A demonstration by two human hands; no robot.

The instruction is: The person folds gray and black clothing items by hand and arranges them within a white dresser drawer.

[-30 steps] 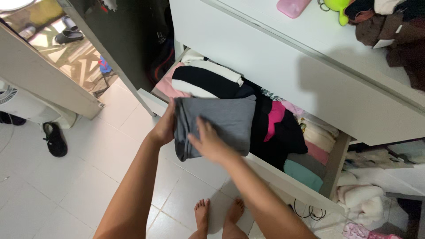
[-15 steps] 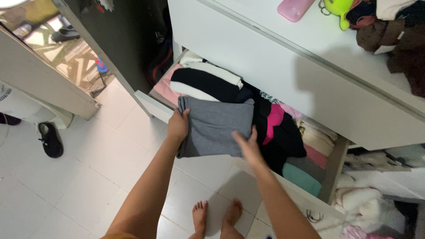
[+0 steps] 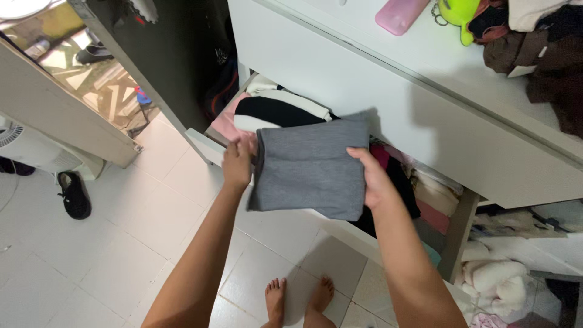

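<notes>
Both hands: left hand (image 3: 237,165) and right hand (image 3: 371,180) pinch the grey folded garment (image 3: 308,167) by its edges.
Place: above the open drawer (image 3: 452,234).
Done: folded.
Left: not yet laid in.

Both forearms are showing bare from the bottom edge of the view up to the wrists, with no sleeve, watch, band or bracelet lying on either one. The left hand (image 3: 237,164) is wearing no glove and no ring that can be made out, and the right hand (image 3: 371,179) is showing the same, its fingers plain and unadorned. Below the open white wooden drawer (image 3: 340,226) of folded clothes, two bare feet (image 3: 297,299) are standing on pale floor tiles (image 3: 109,255), wearing neither socks nor shoes, toes showing uncovered.
</notes>
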